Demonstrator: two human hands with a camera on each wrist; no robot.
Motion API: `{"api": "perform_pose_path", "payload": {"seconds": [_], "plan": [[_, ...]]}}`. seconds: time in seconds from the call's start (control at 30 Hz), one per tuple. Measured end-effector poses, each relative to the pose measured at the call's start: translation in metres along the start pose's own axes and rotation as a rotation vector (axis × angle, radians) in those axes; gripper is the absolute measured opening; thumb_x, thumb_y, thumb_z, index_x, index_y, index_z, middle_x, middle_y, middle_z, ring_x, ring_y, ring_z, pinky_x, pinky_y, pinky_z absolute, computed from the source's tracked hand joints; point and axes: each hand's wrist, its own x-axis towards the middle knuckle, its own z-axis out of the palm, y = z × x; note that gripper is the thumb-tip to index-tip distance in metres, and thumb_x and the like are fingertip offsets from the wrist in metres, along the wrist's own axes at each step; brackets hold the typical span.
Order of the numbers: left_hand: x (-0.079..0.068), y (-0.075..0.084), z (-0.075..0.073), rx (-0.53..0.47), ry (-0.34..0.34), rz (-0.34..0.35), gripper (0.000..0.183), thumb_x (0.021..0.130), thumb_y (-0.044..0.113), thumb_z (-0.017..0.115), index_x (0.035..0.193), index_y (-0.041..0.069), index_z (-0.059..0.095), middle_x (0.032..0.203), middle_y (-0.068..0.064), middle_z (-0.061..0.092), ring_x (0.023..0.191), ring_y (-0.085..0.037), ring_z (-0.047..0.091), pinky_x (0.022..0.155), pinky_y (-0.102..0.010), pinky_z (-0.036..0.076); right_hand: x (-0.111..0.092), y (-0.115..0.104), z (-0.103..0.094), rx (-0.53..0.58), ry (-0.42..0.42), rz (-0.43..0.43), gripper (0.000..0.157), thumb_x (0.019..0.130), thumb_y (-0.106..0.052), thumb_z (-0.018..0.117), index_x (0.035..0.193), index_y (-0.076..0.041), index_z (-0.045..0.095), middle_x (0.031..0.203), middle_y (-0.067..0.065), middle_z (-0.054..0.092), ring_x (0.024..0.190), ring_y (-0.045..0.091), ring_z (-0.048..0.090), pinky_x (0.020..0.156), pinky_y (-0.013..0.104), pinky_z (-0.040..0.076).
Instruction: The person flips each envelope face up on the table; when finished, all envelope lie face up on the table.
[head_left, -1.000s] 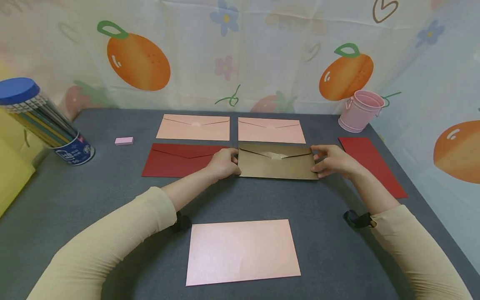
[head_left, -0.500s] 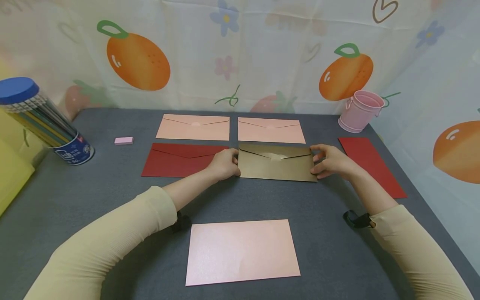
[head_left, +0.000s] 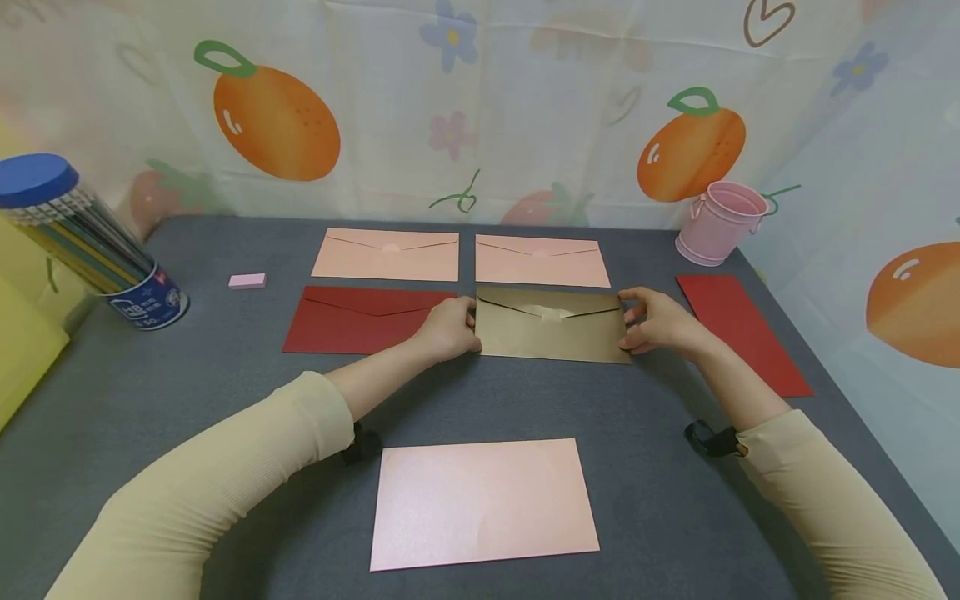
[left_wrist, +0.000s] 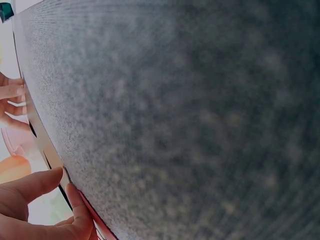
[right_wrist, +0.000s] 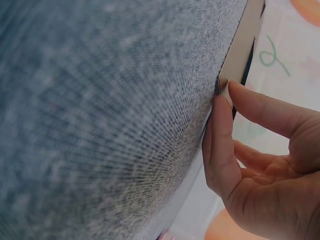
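Observation:
A gold envelope (head_left: 555,337), flap side up, lies on the dark grey table in the head view. My left hand (head_left: 448,329) pinches its left end, partly covering the right end of a dark red envelope (head_left: 352,321). At the opposite end, my right hand (head_left: 658,321) pinches the near right corner between thumb and fingers. The right wrist view shows that thumb and the fingers (right_wrist: 221,135) meeting at the gold envelope's edge. In the left wrist view, the left thumb and forefinger (left_wrist: 77,205) are at the other end of the same envelope.
Two pale pink envelopes (head_left: 386,254) lie in the back row. A larger pink envelope (head_left: 483,504) is close to me, plain side up. Another red envelope (head_left: 746,333) lies at the right, near a pink bucket (head_left: 722,223). A pencil tub (head_left: 146,296) and a small pink eraser (head_left: 247,282) are left.
The gold envelope's right end has shifted slightly left and toward me, the right hand moving left with it. The left hand stays in place.

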Motion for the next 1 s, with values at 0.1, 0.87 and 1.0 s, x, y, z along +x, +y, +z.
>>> {"api": "perform_pose_path", "payload": {"seconds": [0.1,0.87,1.0], "plan": [[0.0008,-0.0006,0.0000,0.012,-0.005,0.010,0.058,0.078,0.002,0.072,0.132,-0.008,0.054,0.103,-0.015,0.060,0.082,-0.020,0.052,0.063,-0.022,0.040,0.0006,0.0001,0.0004,-0.006,0.006,-0.004,0.086,0.084,0.004,0.070,0.154,0.005,0.020,0.122,0.027,0.045,0.083,0.018,0.061,0.076,0.036,0.063],[0.0006,-0.0027,0.0005,0.060,-0.012,0.046,0.057,0.079,0.002,0.071,0.131,-0.012,0.054,0.116,-0.022,0.063,0.091,-0.024,0.057,0.080,-0.033,0.053,-0.0010,-0.0034,0.0022,-0.072,-0.001,-0.026,0.086,0.085,0.004,0.070,0.153,0.008,0.018,0.120,0.024,0.045,0.082,0.014,0.056,0.072,0.030,0.061],[-0.0009,-0.0022,-0.0007,0.062,-0.014,0.056,0.057,0.079,0.002,0.071,0.131,-0.012,0.053,0.115,-0.022,0.063,0.092,-0.024,0.057,0.081,-0.034,0.053,-0.0003,-0.0030,0.0031,-0.118,0.013,-0.024,0.085,0.084,0.002,0.071,0.153,0.007,0.021,0.126,0.027,0.046,0.086,0.017,0.057,0.073,0.030,0.061]]}}
